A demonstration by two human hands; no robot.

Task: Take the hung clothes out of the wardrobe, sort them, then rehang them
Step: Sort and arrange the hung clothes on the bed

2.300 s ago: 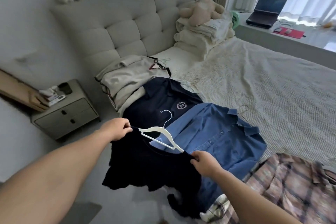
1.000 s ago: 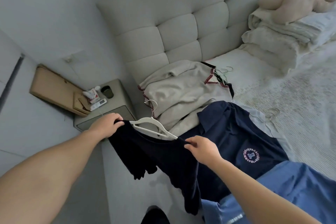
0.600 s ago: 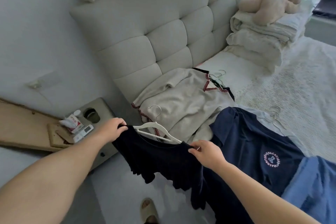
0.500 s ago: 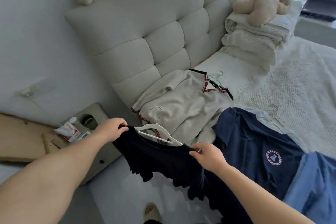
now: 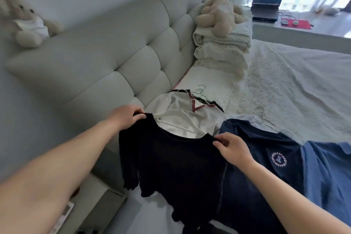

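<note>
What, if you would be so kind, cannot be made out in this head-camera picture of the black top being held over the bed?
- White hanger: its hook is lost against the cream sweater behind.
- Black top: the hem is cut off by the bottom edge.
- Badge lettering on the navy shirt: too small to read.
- Nightstand: mostly hidden by the left arm.
</note>
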